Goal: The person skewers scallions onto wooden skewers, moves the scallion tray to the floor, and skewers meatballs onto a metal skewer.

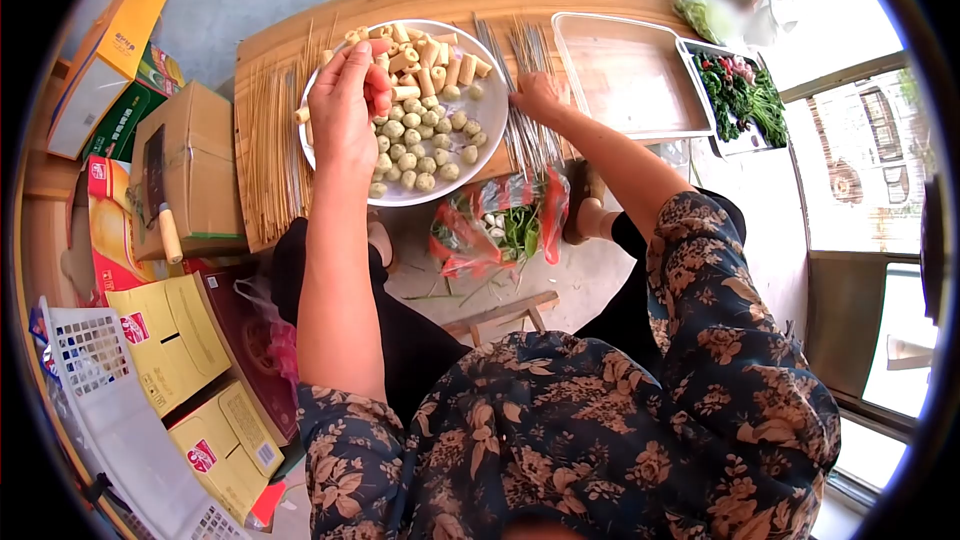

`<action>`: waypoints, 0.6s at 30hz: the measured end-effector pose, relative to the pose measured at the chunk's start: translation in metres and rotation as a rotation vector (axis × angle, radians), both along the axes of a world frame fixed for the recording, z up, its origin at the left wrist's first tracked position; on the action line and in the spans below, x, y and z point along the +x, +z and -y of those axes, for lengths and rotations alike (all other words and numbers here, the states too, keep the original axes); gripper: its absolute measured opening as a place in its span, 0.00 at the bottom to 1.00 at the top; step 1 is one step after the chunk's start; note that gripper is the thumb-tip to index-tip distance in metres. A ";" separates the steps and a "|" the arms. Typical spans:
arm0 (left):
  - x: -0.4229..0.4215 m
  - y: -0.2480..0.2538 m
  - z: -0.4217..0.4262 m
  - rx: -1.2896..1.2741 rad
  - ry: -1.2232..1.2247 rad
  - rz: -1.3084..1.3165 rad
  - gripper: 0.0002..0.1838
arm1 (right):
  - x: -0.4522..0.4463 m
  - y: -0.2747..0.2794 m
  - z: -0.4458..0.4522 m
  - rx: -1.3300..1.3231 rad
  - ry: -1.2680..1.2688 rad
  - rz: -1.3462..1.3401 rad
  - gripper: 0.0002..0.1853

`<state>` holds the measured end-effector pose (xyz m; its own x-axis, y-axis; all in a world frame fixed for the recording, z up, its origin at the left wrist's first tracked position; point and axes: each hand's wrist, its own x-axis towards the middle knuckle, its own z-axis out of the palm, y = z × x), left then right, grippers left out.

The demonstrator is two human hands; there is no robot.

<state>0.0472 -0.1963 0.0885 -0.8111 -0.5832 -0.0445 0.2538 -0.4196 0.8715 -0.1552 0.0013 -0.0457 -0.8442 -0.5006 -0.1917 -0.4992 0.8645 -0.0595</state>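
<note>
A round white tray [478, 155] on the wooden table [270, 32] holds tan tube-shaped pieces [434, 52] at the back and greenish-grey balls [424, 147] at the front. Over the tray's left part is my left hand [347, 90], its fingers curled together; what they hold, if anything, is too small to make out. To the right of the tray, my right hand [536, 95] rests on metal skewers [527, 145], its fingertips partly hidden. Thin bamboo skewers [268, 130] lie along the table's left side.
An empty clear-walled container [640, 80] and a tray of leafy greens [735, 90] are on the right. Below the table edge sits a red-striped plastic bag [500, 225]. Cardboard boxes [205, 150], a knife [168, 230] and a white basket [110, 390] stand left.
</note>
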 end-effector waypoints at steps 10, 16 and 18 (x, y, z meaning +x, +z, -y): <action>0.002 -0.003 0.001 -0.047 0.015 0.035 0.13 | 0.002 -0.010 -0.004 -0.094 -0.202 0.148 0.13; 0.004 -0.001 -0.001 -0.058 0.008 0.041 0.13 | -0.002 0.001 -0.027 -0.601 -0.312 0.582 0.09; 0.003 -0.002 0.000 -0.066 0.008 0.042 0.13 | -0.003 0.011 -0.035 -0.734 -0.337 0.713 0.07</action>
<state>0.0500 -0.1966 0.0867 -0.8044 -0.5928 -0.0395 0.2199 -0.3588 0.9072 -0.1583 0.0364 -0.0349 -0.7723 -0.4567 -0.4415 0.1128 0.5854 -0.8029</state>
